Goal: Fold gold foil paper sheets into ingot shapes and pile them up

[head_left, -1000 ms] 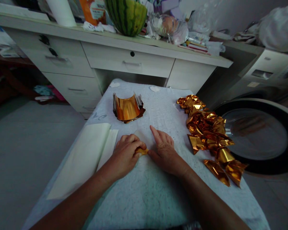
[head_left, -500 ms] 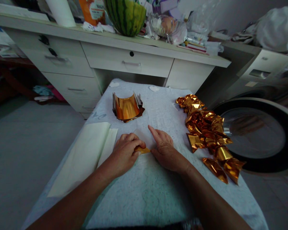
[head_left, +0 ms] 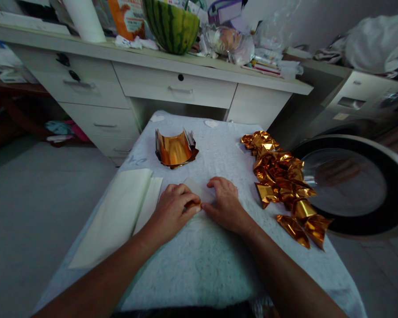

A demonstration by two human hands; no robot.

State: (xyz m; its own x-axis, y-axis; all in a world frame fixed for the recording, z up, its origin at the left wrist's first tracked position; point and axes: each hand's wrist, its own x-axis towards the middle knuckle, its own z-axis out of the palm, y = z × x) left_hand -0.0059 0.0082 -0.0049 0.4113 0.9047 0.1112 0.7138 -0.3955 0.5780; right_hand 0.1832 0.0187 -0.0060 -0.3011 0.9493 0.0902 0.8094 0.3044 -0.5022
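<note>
Cream paper sheets (head_left: 119,212) lie at the left of the cloth-covered worktop (head_left: 199,265), low in the left half of the frame. Just right of them, at centre, the left hand (head_left: 172,211) is curled down on the cloth, fingers bent, pinching a small gold foil piece (head_left: 193,205) that peeks out by its thumb. A pale sheet (head_left: 199,190) lies under both hands. Touching the same spot from the other side, the right hand (head_left: 226,203) rests with its fingers curled on that sheet, thumb against the foil; how firmly it grips I cannot tell. Above the hands, a curved stack of gold foil (head_left: 175,149) sits upright on the cloth. Along the right side of the worktop runs a heap of folded gold pieces (head_left: 281,181). Across the top of the frame stands a drawer unit (head_left: 172,84) with a watermelon (head_left: 171,24) on it.
</note>
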